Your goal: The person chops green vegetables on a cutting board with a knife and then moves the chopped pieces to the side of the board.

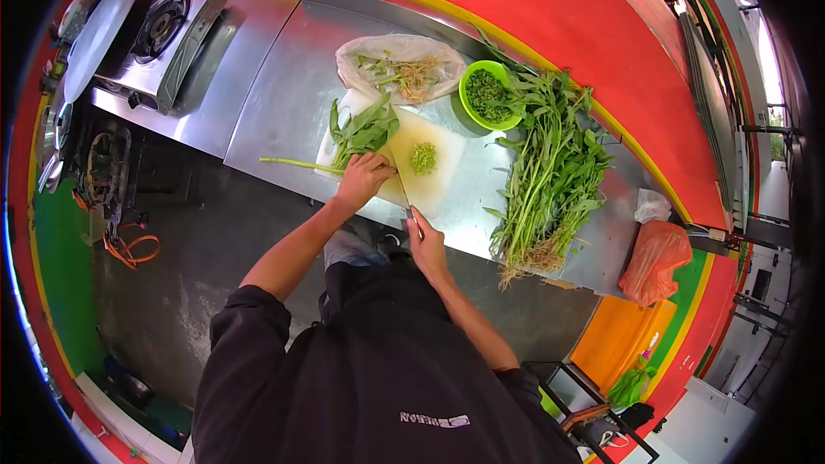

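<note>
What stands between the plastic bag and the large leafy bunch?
In the head view, a green bowl holding chopped greens stands between the plastic bag and the leafy bunch.

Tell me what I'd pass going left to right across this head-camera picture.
Stove → the person's left hand → small pile of chopped greens → large bunch of leafy greens → orange-red plastic bag.

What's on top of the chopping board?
Chopped greens, with leafy stems along its left side and a knife over it. Hidden: the chopping board beneath the greens, and whatever the left hand covers.
</note>
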The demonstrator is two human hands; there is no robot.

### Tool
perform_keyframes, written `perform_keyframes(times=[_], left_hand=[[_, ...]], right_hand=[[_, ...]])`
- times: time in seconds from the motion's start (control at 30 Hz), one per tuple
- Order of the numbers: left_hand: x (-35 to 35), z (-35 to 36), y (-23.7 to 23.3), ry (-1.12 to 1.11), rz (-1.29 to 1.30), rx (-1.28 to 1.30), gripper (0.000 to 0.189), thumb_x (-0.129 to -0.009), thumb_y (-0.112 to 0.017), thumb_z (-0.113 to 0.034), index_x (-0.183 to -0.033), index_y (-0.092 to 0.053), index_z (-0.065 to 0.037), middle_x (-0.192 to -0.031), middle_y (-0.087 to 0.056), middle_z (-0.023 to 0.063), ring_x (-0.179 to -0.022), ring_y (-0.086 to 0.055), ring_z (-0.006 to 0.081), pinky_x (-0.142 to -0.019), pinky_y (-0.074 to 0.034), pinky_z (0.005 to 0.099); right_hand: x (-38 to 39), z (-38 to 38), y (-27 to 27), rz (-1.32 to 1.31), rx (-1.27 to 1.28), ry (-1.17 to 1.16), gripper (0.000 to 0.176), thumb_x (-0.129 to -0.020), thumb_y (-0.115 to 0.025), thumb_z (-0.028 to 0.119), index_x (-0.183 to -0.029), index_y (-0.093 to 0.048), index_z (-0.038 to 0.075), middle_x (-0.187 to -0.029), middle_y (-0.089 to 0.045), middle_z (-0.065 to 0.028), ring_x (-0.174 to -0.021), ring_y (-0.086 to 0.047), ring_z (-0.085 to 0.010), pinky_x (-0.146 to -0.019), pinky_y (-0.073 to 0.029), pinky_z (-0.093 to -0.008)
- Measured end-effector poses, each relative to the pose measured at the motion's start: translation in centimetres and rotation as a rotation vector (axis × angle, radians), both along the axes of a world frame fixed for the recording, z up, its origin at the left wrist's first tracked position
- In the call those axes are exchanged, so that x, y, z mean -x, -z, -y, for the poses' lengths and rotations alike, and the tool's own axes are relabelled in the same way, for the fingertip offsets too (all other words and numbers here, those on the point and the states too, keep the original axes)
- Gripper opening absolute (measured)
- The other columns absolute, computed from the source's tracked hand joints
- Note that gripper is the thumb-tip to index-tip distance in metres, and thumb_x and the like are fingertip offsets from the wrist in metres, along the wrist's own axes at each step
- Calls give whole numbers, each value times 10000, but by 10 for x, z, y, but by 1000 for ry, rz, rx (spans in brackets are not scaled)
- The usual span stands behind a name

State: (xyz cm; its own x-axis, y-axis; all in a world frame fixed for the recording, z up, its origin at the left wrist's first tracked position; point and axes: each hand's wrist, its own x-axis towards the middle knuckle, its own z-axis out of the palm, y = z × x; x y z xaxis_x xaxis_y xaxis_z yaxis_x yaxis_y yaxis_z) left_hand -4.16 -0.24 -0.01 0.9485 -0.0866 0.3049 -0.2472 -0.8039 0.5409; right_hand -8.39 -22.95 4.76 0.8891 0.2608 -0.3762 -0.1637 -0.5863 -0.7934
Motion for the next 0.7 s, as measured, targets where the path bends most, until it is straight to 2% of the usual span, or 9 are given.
perform_keyframes(times=[0.13,0.2,0.23,0.3,0.33,0.57,0.63,0.67,0.7], left_hand=[[-2,-3,5,15,22,62,100,-856,-734,-171,-942,-783,-153,-970,-689,-23,-956,-632,191,-833,-452,366],[-2,-3,9,16,22,90,97,-855,-733,-177,-935,-784,-156,-964,-700,-28,-942,-639,186,-829,-455,367],[-2,-3,12,17,21,94,97,-855,-733,-177,-935,-784,-156,-964,-700,-28,-942,-639,186,-829,-455,367],[-2,-3,13,2,58,71,94,-850,-736,-174,-928,-785,-157,-961,-709,-32,-933,-644,181,-826,-458,369],[-2,-3,12,15,49,53,110,-842,-736,-170,-941,-785,-160,-982,-711,-29,-948,-643,183,-826,-457,367],[7,-5,1,5,39,10,184,-835,-714,-134,-997,-789,-176,-989,-680,-22,-966,-632,196,-838,-455,362],[9,-7,5,12,24,-22,203,-837,-700,-118,-1010,-790,-174,-979,-662,-20,-965,-628,199,-837,-463,373],[8,-6,7,10,26,-20,203,-837,-700,-118,-1010,-790,-174,-979,-662,-20,-965,-628,199,-837,-463,373],[6,-6,9,11,46,-14,212,-834,-697,-115,-1017,-789,-171,-979,-661,-17,-966,-629,201,-838,-468,378]], right_hand=[[5,7,-5,-55,75,-17,390,-1048,-588,279,-1356,-643,46,-1025,-690,-315,-816,-735,-402,-700,-534,-408],[10,8,-3,77,1,-12,382,-1051,-596,241,-1369,-641,35,-687,-645,-136,-599,-509,-111,-564,-454,-339],[9,8,-5,76,5,-11,382,-1051,-596,241,-1369,-641,35,-687,-645,-136,-599,-509,-111,-564,-454,-339],[5,6,-10,-37,73,-26,384,-1047,-591,274,-1353,-646,48,-1024,-694,-315,-820,-734,-405,-707,-536,-415],[5,5,-5,37,62,-36,381,-1043,-597,268,-1348,-647,47,-997,-697,-309,-826,-726,-425,-707,-541,-428],[-1,-3,7,113,-37,-11,367,-1041,-597,246,-1345,-645,47,-851,-680,-299,-779,-708,-442,-663,-532,-442],[-1,2,6,105,22,0,368,-1042,-597,244,-1349,-645,48,-781,-658,-284,-657,-686,-377,-624,-511,-422],[-2,5,6,107,23,-1,368,-1042,-597,244,-1349,-645,48,-781,-658,-284,-657,-686,-377,-624,-511,-422],[-4,8,5,103,29,18,375,-1044,-601,243,-1359,-642,45,-771,-675,-233,-632,-630,-265,-618,-501,-381]])
